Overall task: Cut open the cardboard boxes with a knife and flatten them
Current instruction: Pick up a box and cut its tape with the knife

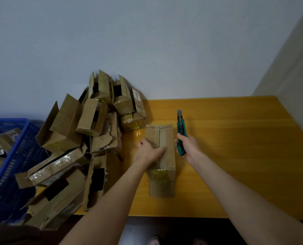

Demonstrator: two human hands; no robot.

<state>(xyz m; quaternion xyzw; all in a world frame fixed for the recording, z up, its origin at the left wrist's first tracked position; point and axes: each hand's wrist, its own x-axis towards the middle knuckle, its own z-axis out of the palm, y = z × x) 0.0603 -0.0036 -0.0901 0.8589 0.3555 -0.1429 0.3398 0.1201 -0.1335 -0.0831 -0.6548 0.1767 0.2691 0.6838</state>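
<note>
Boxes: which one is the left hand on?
The lone box on the yellow table, taped along its top seam, beside the knife in the right hand. The left hand rests on it; the rest sit heaped in the pile to its left.

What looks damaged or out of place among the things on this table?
A torn box in the middle of the pile of opened cardboard boxes has a ragged flap edge. The lowest boxes of the pile hang over the front edge of the table. The taped box under the left hand looks intact.
</note>
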